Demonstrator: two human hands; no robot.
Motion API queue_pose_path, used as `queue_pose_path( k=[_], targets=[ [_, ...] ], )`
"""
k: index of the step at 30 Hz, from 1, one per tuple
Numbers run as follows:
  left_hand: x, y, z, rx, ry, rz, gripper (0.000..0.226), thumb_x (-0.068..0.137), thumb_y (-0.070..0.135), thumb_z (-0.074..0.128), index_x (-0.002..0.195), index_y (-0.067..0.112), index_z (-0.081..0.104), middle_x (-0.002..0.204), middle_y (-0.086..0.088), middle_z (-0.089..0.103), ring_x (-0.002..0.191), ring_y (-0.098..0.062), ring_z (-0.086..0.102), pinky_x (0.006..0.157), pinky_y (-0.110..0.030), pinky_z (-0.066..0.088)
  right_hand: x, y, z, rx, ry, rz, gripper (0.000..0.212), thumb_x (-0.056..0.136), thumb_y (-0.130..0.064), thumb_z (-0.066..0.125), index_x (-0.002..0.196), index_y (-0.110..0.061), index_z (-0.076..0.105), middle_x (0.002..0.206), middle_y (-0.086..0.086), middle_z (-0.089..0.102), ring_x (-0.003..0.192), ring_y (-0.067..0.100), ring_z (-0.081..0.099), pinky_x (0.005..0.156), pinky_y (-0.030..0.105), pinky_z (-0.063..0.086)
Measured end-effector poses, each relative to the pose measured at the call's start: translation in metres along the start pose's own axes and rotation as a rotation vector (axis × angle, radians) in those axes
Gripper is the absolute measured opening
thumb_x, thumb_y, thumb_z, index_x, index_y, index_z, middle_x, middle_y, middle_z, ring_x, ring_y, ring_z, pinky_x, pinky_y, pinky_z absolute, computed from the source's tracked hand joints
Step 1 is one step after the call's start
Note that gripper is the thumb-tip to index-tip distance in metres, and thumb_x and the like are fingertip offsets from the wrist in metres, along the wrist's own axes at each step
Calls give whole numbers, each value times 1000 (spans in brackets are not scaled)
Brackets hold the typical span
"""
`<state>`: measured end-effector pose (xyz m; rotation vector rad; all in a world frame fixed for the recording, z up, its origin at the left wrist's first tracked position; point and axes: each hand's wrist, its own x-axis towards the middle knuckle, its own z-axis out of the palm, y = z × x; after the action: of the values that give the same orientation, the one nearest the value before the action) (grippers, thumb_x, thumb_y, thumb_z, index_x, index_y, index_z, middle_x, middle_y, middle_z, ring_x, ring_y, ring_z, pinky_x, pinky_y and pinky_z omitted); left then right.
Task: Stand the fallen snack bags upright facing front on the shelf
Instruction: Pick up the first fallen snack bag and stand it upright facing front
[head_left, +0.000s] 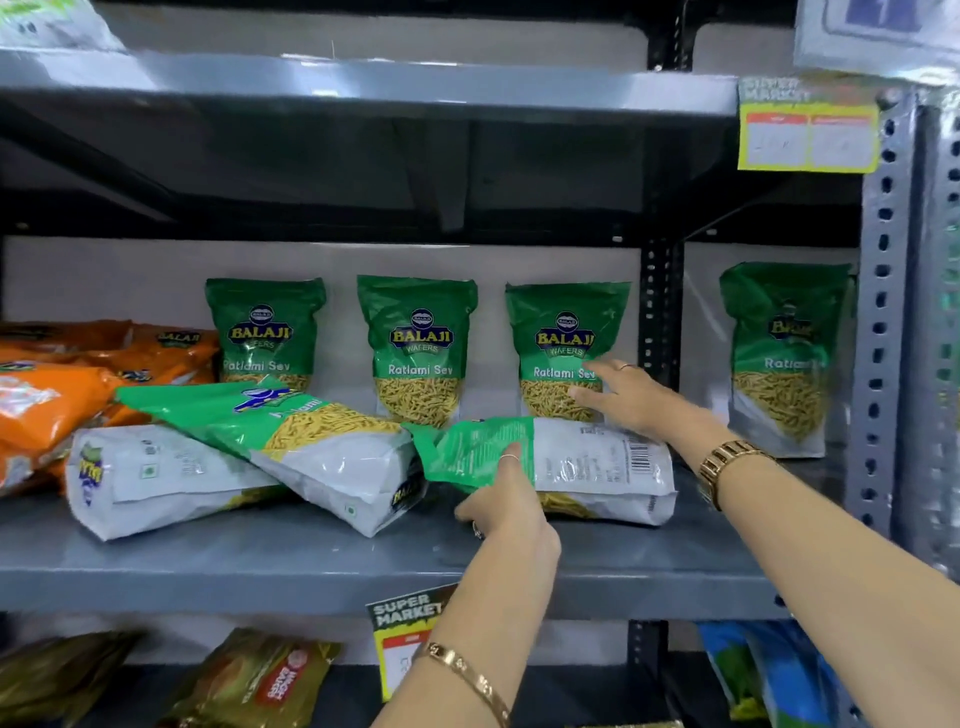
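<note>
Head view: left grip (501, 499) clasps fallen bag (582, 467); right grip (626, 397) spread, fingertips hidden.

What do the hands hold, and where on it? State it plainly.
The left hand grips the fallen green bag at its green top end. The right hand rests on that bag's upper edge; a closed grip cannot be told.
</note>
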<state>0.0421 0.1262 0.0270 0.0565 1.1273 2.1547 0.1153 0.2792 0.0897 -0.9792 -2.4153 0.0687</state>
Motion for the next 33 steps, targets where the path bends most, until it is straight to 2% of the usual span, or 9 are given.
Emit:
queue_pose_path(
  k=[4,8,12,16,20,25,28,30,33],
  targets=[
    [15,-7,11,-34,52,9,78,77,22,73,135,-1,27,142,-20,40,127,-36,42,103,-43,37,20,4,11,141,-248,46,80,83,-70,33,144,-19,36,157,5,28,144,26,26,118,46,19],
    [28,-13,16,-8,59,35,68,77,13,72,132,1,33,137,-19,45,121,-37,48,102,-46,43,35,14,30,335,-405,89,92,68,-74,51,140,-17,43,150,6,41,136,27,40,116,46,27],
    [36,-21,18,40,30,113,61,75,2,70,127,4,37,131,-19,51,116,-35,53,101,-53,44,34,11,31,412,-392,109,54,82,-51,56,124,-17,52,128,5,53,115,23,50,112,42,32],
    [38,-20,25,71,-65,236,51,73,-3,67,116,9,42,125,-14,58,106,-28,59,100,-52,46,25,17,24,591,-337,112,8,90,-31,55,90,-23,57,91,-3,62,79,12,59,75,23,48],
    [30,-1,39,181,-188,357,55,78,-3,64,127,10,44,124,-12,62,113,-28,61,100,-46,46,5,25,15,742,-161,232,27,87,-40,57,85,-14,64,74,3,66,54,12,65,54,20,50],
    [35,30,52,423,-327,501,41,80,6,68,114,10,46,119,1,60,99,-17,57,92,-31,47,-9,28,32,866,87,389,58,68,-68,51,86,-17,71,88,8,73,84,27,68,90,39,52],
    [44,48,60,551,-412,531,72,80,10,69,141,4,31,145,-5,44,129,-23,45,109,-39,37,-15,22,44,955,99,410,99,53,-85,42,121,-15,61,122,12,66,111,30,61,104,46,43],
    [52,57,62,636,-464,540,82,78,10,71,147,8,27,153,-10,34,137,-28,37,112,-44,34,-24,8,47,961,122,415,94,74,-75,38,141,-10,37,145,13,46,130,30,46,111,46,34],
    [59,69,61,660,-582,483,76,81,-2,64,147,4,26,154,-12,29,137,-26,36,110,-32,33,-34,-10,58,865,272,479,71,92,-47,39,144,-1,22,150,20,33,137,33,35,113,40,29]
  ],
)
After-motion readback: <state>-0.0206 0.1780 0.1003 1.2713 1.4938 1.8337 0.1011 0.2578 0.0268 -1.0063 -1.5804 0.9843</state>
